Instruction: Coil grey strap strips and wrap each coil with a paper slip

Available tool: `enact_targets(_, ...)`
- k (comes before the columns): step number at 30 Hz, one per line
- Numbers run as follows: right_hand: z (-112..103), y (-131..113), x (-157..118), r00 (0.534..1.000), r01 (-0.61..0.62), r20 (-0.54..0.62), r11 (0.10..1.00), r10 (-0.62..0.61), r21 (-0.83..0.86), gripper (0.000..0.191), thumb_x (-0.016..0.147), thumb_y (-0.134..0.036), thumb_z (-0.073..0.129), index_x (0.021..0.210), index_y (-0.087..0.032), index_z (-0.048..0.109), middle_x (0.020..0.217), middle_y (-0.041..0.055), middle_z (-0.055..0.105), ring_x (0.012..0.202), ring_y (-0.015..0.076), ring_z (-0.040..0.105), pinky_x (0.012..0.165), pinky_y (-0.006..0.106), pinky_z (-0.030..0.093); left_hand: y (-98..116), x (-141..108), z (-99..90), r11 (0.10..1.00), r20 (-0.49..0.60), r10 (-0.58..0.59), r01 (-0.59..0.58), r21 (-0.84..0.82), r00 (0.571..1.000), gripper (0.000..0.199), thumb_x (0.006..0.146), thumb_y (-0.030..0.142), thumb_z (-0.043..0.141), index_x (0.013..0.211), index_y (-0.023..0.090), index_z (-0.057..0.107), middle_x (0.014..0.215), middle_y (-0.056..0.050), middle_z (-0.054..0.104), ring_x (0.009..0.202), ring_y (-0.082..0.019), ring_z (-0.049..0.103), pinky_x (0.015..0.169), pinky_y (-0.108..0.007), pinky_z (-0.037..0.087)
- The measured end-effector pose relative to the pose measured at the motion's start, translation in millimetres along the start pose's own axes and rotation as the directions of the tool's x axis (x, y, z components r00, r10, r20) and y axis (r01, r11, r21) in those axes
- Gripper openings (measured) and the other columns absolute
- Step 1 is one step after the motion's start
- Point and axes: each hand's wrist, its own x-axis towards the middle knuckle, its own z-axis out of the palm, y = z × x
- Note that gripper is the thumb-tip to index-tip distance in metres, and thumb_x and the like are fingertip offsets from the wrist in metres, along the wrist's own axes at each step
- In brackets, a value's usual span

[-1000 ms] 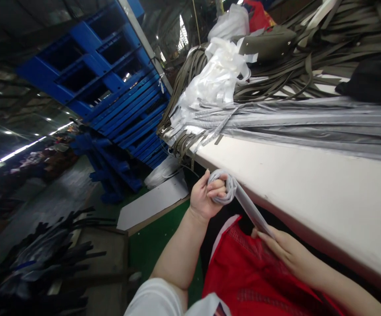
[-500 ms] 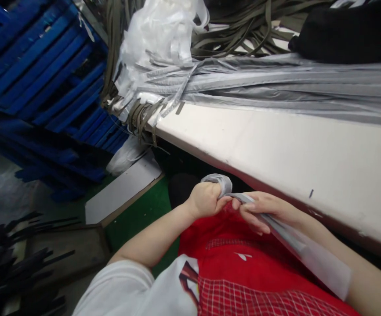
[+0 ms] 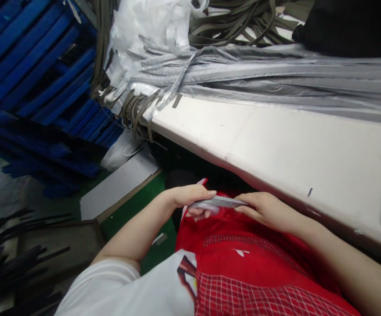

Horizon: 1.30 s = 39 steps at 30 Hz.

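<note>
A grey strip (image 3: pixel 225 201) stretches between my two hands, in front of the red apron (image 3: pixel 216 245). My left hand (image 3: pixel 195 199) pinches its left end between thumb and fingers, and a blurred loop of the strip shows by the curled fingers. At the strip's right end my right hand (image 3: pixel 264 208) grips it between thumb and fingertips. Both hands are close to the front edge of the white table (image 3: pixel 276 145).
Long grey strips (image 3: pixel 259 79) lie across the table's back, beside white plastic (image 3: pixel 150 30) and dark olive straps (image 3: pixel 243 26). Black fabric (image 3: pixel 351 30) is at the back right. Blue slatted racks (image 3: pixel 35 61) stand left, with a grey board (image 3: pixel 117 184) below.
The coiled loop at my left hand has turned and flattened. The long tail that hung past my right wrist no longer shows. My right hand now pinches the strip near its end.
</note>
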Motion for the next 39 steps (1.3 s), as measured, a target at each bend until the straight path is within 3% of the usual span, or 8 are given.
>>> enact_targets(6,24,-4,13,0.977,0.084,-0.212,0.973,-0.037,0.216,0.042,0.099,-0.047,0.034,0.128,-0.019,0.049,0.117,0.0106,0.067,0.099,0.0233,0.065,0.088,0.035,0.049,-3,25,1.9,0.854,-0.06,0.242,-0.242,-0.461,0.968,0.079,0.092,0.069,0.021,0.065,0.011,0.066,0.028,0.006,0.03,0.023,-0.01,0.035,0.045,-0.027,0.048)
enact_targets(12,40,-3,18,0.881,0.134,-0.467,0.909,0.073,0.395,0.054,0.096,-0.061,0.028,0.116,-0.017,0.051,0.092,0.009,0.07,0.079,0.0223,0.065,0.076,0.033,0.052,-9,73,30.7,0.553,-0.319,0.485,-0.569,-0.609,0.814,0.063,0.084,0.073,0.046,0.083,0.014,0.069,0.043,0.006,0.044,0.038,-0.008,0.045,0.058,-0.025,0.05)
enact_targets(18,1,2,-27,0.962,-0.265,-0.056,0.964,0.266,0.029,0.042,0.089,-0.06,0.049,0.095,-0.02,0.062,0.083,0.0065,0.071,0.073,0.0235,0.064,0.071,0.033,0.047,-10,77,35.9,0.825,-0.478,0.508,-0.565,0.03,0.717,0.047,0.089,0.052,0.056,0.121,0.019,0.062,0.109,-0.009,0.065,0.093,-0.018,0.064,0.087,-0.031,0.049)
enact_targets(23,-1,3,-46,0.941,-0.32,0.12,0.947,0.317,0.01,0.036,0.087,-0.053,0.056,0.097,-0.021,0.068,0.094,0.0078,0.074,0.078,0.023,0.066,0.07,0.03,0.045,-17,89,74.4,0.685,-0.245,0.571,-0.291,0.668,0.784,0.042,0.096,0.037,0.045,0.135,0.023,0.055,0.117,-0.01,0.066,0.105,-0.023,0.061,0.095,-0.037,0.046)
enact_targets(28,30,6,-59,0.91,-0.414,0.044,0.893,0.413,0.179,0.045,0.077,-0.052,0.068,0.107,-0.018,0.065,0.096,0.0083,0.073,0.077,0.0217,0.065,0.068,0.029,0.046,-38,91,89.9,0.771,-0.421,0.531,-0.212,0.601,0.736,0.036,0.099,0.035,0.04,0.119,0.019,0.066,0.111,-0.008,0.071,0.101,-0.019,0.064,0.093,-0.029,0.048)
enact_targets(32,45,6,-61,0.909,-0.397,0.004,0.866,0.416,0.305,0.033,0.082,-0.044,0.063,0.101,-0.017,0.065,0.09,0.0056,0.072,0.075,0.0193,0.064,0.066,0.027,0.045,-27,83,77.8,0.805,-0.396,0.468,-0.197,0.559,0.79,0.03,0.097,0.034,0.044,0.104,0.018,0.069,0.103,-0.006,0.072,0.096,-0.018,0.064,0.088,-0.028,0.048)
enact_targets(35,40,3,-54,0.912,-0.379,-0.042,0.878,0.408,0.293,0.021,0.082,-0.037,0.063,0.092,-0.018,0.065,0.084,0.0021,0.072,0.071,0.0168,0.063,0.062,0.024,0.043,-5,82,72.9,0.792,-0.32,0.43,-0.182,0.584,0.844,0.027,0.095,0.035,0.047,0.093,0.018,0.068,0.09,-0.004,0.07,0.084,-0.017,0.063,0.078,-0.026,0.049)
enact_targets(39,18,-4,-51,0.891,-0.406,-0.167,0.906,0.422,0.121,0.021,0.08,-0.039,0.064,0.086,-0.019,0.067,0.077,0.0015,0.072,0.067,0.0173,0.064,0.059,0.024,0.041,8,92,77.5,0.769,-0.281,0.489,-0.257,0.585,0.826,0.029,0.095,0.034,0.045,0.104,0.02,0.069,0.095,-0.005,0.068,0.088,-0.017,0.062,0.082,-0.026,0.048)
